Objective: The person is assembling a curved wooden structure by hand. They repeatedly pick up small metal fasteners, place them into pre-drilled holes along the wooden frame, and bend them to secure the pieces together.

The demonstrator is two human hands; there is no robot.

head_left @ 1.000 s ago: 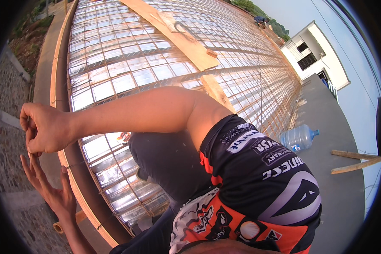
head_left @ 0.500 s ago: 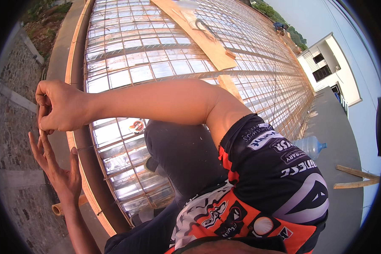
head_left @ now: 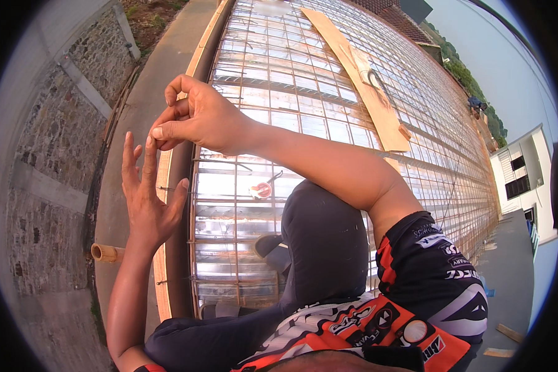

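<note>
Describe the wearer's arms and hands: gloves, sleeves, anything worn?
Both hands bare, no gloves: left hand, right hand. Forearms bare too. The right arm ends in a short black jersey sleeve with orange trim and white printed lettering. No watch or rings visible.

The left hand (head_left: 146,204) is rising with fingers (head_left: 150,155) spread open, while the right hand (head_left: 198,118) is pinching at a left fingertip.
</note>
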